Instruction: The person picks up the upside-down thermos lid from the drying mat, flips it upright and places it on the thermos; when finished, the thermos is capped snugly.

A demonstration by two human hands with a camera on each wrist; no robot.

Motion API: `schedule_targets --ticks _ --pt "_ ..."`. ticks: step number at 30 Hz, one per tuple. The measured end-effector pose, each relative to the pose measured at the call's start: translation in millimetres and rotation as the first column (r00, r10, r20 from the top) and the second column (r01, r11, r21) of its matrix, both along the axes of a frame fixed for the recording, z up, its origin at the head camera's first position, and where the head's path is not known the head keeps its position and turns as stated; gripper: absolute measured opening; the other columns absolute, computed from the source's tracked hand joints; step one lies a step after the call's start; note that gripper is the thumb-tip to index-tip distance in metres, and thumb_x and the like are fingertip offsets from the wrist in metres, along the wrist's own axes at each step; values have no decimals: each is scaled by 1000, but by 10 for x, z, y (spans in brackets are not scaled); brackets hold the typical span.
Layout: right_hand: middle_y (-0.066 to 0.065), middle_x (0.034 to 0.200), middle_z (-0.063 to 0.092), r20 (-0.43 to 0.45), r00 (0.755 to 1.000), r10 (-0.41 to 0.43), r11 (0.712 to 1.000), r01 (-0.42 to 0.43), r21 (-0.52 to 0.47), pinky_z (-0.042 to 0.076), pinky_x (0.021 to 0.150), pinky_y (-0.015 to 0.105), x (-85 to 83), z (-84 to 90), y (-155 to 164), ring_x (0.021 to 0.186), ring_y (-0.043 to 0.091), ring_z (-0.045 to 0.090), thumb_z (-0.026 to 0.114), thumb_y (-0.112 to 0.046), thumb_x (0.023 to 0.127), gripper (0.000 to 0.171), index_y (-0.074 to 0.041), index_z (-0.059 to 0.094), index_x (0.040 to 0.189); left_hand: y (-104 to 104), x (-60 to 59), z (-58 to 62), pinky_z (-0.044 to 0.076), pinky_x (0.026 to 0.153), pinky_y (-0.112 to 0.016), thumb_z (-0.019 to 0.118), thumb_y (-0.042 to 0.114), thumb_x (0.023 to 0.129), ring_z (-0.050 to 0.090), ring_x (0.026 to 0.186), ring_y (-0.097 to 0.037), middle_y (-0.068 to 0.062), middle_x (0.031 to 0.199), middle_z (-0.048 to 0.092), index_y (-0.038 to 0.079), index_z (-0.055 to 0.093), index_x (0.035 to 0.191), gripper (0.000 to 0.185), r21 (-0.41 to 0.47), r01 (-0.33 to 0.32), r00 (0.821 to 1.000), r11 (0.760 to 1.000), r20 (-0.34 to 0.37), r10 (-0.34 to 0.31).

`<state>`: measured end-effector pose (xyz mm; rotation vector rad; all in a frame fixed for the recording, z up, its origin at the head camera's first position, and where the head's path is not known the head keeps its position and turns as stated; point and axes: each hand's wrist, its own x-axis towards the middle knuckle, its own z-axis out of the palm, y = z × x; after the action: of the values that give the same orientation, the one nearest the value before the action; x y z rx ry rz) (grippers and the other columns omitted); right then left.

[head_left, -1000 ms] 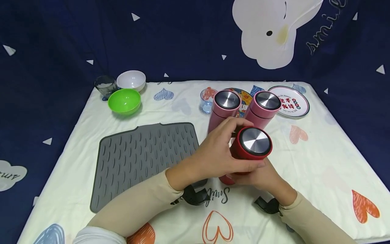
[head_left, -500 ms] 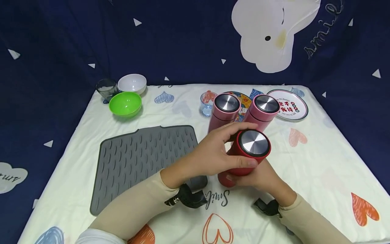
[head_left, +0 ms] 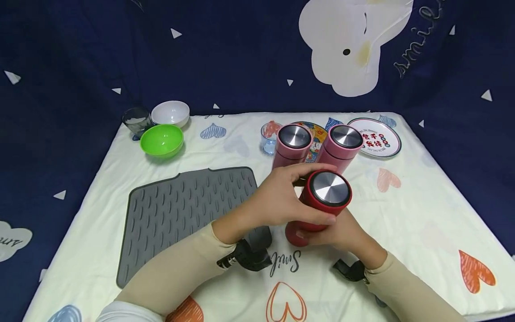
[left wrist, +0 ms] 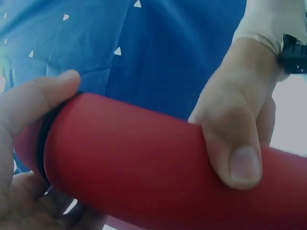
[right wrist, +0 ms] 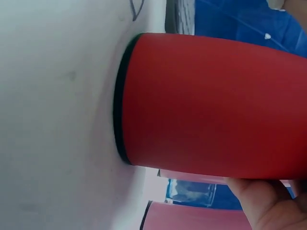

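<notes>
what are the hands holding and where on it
The red flask: left hand grips round its lid end, right hand grips the lower body.

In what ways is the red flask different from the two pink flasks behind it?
The red flask is deep red; the pink flasks are pale pink. The red flask is gripped by both hands, the left hand near its lid and the right hand lower down; the pink flasks stand untouched. The red flask is nearer the person, the pink flasks farther back. All three stand on the cloth and have round steel-topped lids.
</notes>
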<state>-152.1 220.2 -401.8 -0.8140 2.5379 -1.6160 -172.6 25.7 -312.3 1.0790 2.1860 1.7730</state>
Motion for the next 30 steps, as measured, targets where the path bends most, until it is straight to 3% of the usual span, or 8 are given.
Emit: schedule_targets --ticks 2,9,13,16,20,24,27,30 --pt "-2 108 65 11 1000 20 999 -20 -32 49 85 29 -6 -5 -12 95 19 61 89 -11 68 59 -12 58 118 -4 9 -16 48 91 -25 91 23 68 59 105 -6 9 114 63 17 55 134 74 -16 -8 1000 1000 2 8" --pt "-2 102 64 -40 998 47 999 -47 -19 50 79 29 -49 9 -36 90 16 59 88 -8 67 52 -11 60 111 65 145 -46 50 85 -22 93 31 63 59 98 -2 9 114 58 13 56 125 75 36 -236 963 971 -128 239" --pt "-3 105 65 -8 1000 28 999 -29 -24 49 84 29 -54 22 -21 93 17 61 90 -12 68 55 -13 61 114 14 0 -66 51 88 -28 92 15 64 63 100 -7 7 110 66 13 62 128 70 112 -52 999 992 19 50" --pt "-3 107 65 31 999 21 999 -20 -42 49 85 28 -38 16 -1 94 18 62 90 -13 68 57 -15 61 116 -16 -76 -78 50 90 -30 90 11 67 62 104 -11 6 111 67 15 59 133 72 97 55 992 994 104 -65" --pt "-2 107 65 23 1000 21 999 -20 -43 49 83 28 -24 -1 20 94 18 62 89 -11 68 57 -13 60 116 14 4 -74 48 91 -26 91 24 69 60 105 -7 8 115 62 17 55 133 74 32 -21 1000 999 -13 21" --pt "-1 106 63 -18 1000 10 1000 -10 -9 49 81 27 -20 -12 33 93 16 60 90 -10 66 58 -9 59 115 71 99 -59 49 86 -21 92 33 65 59 98 -1 10 114 60 13 57 128 74 44 -169 968 985 -183 174" --pt "-2 107 64 -22 1000 6 1000 -6 8 48 83 26 -20 -14 43 94 15 60 91 -12 65 59 -9 59 116 69 47 -67 50 85 -24 93 25 64 61 96 -2 11 108 65 12 63 125 70 88 -111 985 990 -124 121" --pt "-1 108 65 16 1000 20 1000 -20 -10 48 85 27 -24 -6 51 95 17 61 91 -13 66 59 -11 60 117 33 -71 -90 50 89 -27 93 15 63 62 100 -6 11 105 68 13 63 128 71 97 24 999 995 22 -26"
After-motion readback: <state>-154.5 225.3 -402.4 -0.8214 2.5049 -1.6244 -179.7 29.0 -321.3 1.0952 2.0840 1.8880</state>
